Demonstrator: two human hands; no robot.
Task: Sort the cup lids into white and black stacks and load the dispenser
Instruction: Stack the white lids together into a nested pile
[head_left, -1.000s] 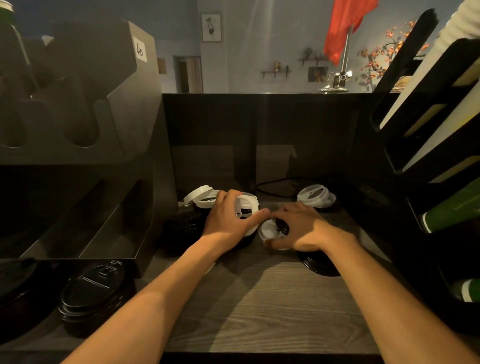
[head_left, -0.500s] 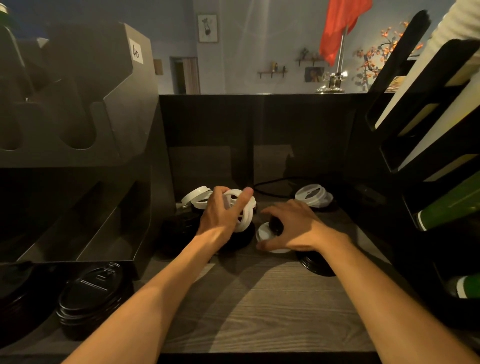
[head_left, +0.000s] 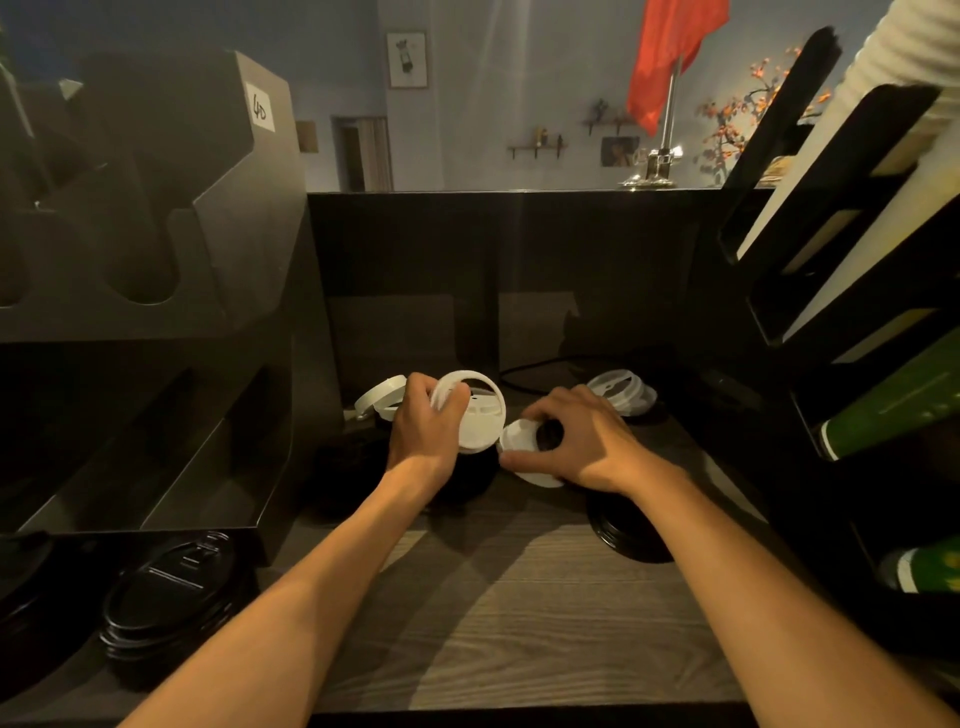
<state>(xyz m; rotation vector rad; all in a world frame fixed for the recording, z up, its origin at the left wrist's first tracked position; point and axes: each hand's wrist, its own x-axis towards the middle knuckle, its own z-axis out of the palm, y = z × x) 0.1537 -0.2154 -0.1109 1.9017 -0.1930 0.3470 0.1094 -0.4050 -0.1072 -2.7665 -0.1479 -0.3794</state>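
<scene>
I think this is the sorting part, not the loading part. The big black cup-lid dispenser (head_left: 156, 260) on the left has dark slots, and I cannot tell if any lids are in them. On the grey wooden counter (head_left: 519, 623), a stack of black plastic lids (head_left: 171, 587) sits at the near left, below the dispenser. One flat black lid (head_left: 623, 538) lies alone under my right arm.

White lids are spread out at the far side: a small pile of white lids (head_left: 621, 392) far right and a tipped white lid (head_left: 376, 397) far left. So I think the white stack and the loading are not done yet.

My left hand (head_left: 423, 431) grips a round white plastic lid (head_left: 478, 415). It stands up on its edge, with its face turned right and toward me. It is round, so it has no long side. My right hand (head_left: 587, 441) curls its fingers and thumb round another white lid (head_left: 519, 452), which lies nearly flat just beside the first.
</scene>
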